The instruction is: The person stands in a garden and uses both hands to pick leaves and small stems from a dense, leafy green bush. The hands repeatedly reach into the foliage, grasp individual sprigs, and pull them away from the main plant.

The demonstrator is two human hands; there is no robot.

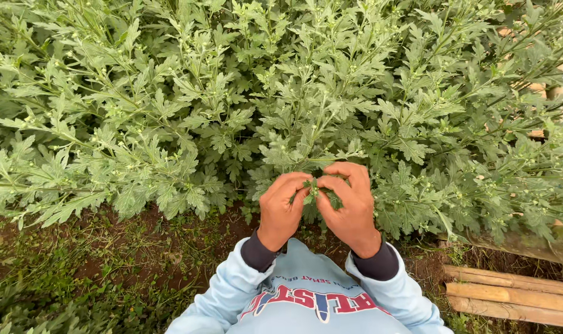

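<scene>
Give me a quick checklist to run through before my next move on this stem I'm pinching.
1. Both hands on the stem tip: ok; left hand and right hand meet there.
2. Fingertip grip on the tip: ok; fingers close on it.
3. Exact part pinched, bud or leaf: cannot tell; fingers hide it.
4. Neighbouring plants out of the grip: ok.
5. Sleeves away from the leaves: ok.
6. Bamboo poles away from the hands: ok; low right.

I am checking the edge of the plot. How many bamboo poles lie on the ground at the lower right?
3 bamboo poles lie side by side on the soil right of the person's sleeve, one behind another; more may continue outside the picture.
</scene>
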